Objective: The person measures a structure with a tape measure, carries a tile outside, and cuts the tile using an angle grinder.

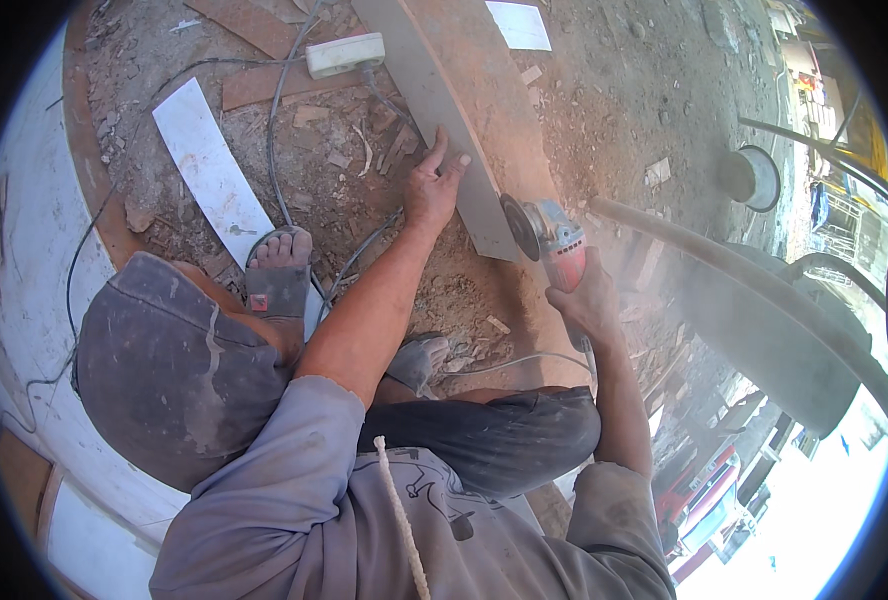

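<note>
Right hand (586, 300): wrapped around the angle grinder (549, 240), disc at the plank's near end.
Left hand (434, 185): fingers spread, pressing flat on the plank (464, 120).
Power strip (345, 54): beyond the plank's left edge.

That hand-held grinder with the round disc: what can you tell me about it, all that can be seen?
The grinder is a small power tool with a red and grey body and a dark round disc at its front. The right hand grips its rear end, and a pale cord trails from there toward the knee. The disc meets the near end of a long grey slab lying on the dusty floor, which the left hand presses flat. Dust hazes the air to its right.
</note>
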Action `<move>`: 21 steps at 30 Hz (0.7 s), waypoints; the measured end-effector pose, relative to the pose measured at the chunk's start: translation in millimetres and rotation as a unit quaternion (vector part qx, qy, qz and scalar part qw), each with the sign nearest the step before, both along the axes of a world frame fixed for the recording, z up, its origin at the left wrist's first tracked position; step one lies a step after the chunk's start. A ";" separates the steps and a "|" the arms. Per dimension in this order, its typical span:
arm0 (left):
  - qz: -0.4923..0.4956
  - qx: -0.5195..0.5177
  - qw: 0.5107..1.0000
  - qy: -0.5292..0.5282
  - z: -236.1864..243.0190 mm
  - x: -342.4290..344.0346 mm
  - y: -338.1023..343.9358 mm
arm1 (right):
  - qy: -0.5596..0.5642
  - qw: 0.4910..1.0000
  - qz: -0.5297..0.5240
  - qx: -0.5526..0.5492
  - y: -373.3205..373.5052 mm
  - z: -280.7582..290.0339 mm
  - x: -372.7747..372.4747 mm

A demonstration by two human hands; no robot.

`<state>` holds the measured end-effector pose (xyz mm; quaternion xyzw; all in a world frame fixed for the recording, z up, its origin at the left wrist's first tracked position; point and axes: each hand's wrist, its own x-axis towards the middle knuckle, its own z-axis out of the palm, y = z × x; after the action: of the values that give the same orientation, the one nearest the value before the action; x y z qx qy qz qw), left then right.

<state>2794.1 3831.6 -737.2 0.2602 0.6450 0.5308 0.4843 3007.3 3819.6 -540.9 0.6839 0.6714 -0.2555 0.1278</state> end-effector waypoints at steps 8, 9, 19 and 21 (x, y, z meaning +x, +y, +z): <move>0.008 0.005 1.000 0.019 6.8 -0.5 7.8 | -0.050 0.998 -0.013 -0.024 -18.2 -3.2 23.2; 0.014 0.010 1.000 0.007 7.7 -2.7 11.1 | -0.060 0.998 -0.018 -0.033 -16.2 -2.2 22.0; -0.044 -0.039 0.995 0.081 -2.7 13.4 9.8 | -0.005 1.000 -0.017 -0.020 -8.2 14.4 38.9; -0.017 0.004 1.000 0.012 -22.6 22.0 -2.8 | 0.002 1.000 -0.006 -0.022 -13.5 10.3 40.5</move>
<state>2816.1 3828.8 -759.8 0.2796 0.6445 0.5213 0.4844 3047.8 3806.1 -530.5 0.6846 0.6615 -0.2722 0.1403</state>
